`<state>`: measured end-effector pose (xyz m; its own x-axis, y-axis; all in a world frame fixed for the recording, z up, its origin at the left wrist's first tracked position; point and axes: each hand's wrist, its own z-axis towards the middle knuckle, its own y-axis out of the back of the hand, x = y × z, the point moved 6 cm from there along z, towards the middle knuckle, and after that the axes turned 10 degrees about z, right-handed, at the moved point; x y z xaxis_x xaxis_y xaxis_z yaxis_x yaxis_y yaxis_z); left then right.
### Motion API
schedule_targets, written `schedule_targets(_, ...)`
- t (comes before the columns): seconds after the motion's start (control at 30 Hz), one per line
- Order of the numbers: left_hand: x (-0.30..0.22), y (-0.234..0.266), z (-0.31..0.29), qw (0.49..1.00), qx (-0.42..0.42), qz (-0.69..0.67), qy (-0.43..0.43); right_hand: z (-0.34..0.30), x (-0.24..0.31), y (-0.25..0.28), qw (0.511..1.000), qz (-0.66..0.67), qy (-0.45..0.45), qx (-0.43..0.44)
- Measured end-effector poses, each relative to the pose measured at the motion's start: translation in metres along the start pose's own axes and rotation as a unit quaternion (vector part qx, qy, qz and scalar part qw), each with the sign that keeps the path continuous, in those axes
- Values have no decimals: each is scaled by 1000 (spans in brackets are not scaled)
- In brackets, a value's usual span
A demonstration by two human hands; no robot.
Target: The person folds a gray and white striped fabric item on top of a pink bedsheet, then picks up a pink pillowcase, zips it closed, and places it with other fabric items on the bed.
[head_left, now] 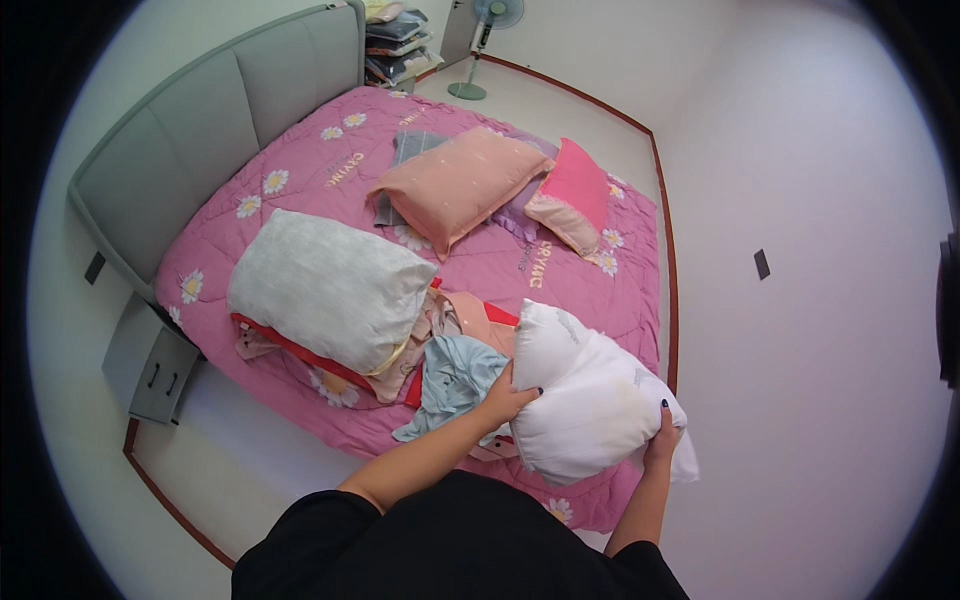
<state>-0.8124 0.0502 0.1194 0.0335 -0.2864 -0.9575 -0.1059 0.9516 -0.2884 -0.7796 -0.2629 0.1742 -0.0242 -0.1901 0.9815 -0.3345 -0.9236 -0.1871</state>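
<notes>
A plump white pillow (590, 400) is held up between my two hands at the near right edge of the bed. My left hand (508, 398) grips its left side, thumb on top. On its right end, my right hand (664, 432) is closed around a bunched part, and loose white fabric hangs beyond it. A crumpled light-blue cloth (455, 380) lies right beside my left hand. Farther left, a grey-white pillow (325, 290) rests on folded red and patterned fabrics. The undersides of the white pillow and my hidden fingers do not show.
The bed wears a pink daisy-print quilt (330, 180). Across it lie a peach pillow (460, 185) and a pink pillow (580, 190). A grey headboard (220, 120), a nightstand (160, 370), stacked packages (398, 45) and a standing fan (480, 40) surround it.
</notes>
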Motion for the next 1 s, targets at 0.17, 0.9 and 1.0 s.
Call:
schedule_targets(0.17,56,-15,-6,996,11,83,37,-2,-24,52,903,-390,-181,11)
schedule_targets(0.9,77,41,-33,962,-70,185,190,39,-120,-154,889,-284,142,328)
schedule_targets(1.0,76,34,-26,961,-32,239,137,41,-134,-194,848,-290,224,382)
